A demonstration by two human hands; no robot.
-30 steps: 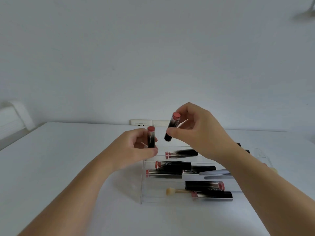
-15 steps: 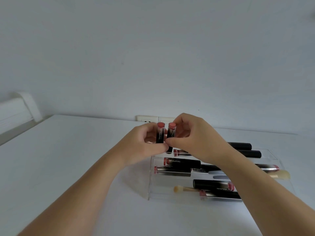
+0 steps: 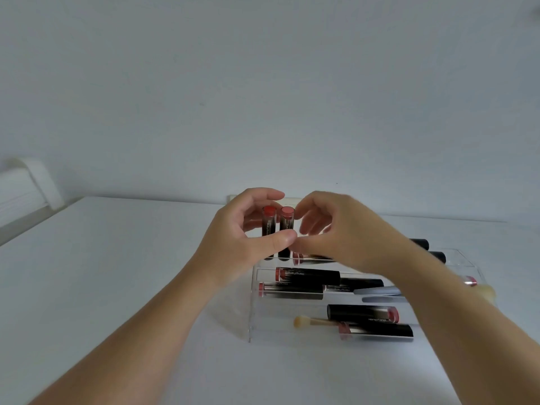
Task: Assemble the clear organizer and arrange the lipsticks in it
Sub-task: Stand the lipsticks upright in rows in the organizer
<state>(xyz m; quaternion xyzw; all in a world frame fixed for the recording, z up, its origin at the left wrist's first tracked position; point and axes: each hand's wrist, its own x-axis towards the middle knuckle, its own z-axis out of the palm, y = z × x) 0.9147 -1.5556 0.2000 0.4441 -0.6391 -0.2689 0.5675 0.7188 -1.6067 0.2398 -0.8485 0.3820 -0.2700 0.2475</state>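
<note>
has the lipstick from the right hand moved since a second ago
Yes. That lipstick went left, off the right hand, and now stands upright beside the other lipstick in the left hand, above the back left of the clear organizer.

Left hand point(image 3: 239, 244) grips two upright lipsticks point(image 3: 277, 226) above organizer point(image 3: 292, 334).

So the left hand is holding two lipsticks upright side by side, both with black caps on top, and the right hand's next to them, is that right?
Not quite: the two lipsticks in the left hand have red and pink tops, not black caps. The head view shows them upright, side by side, with the right hand next to them, as you said.
</note>
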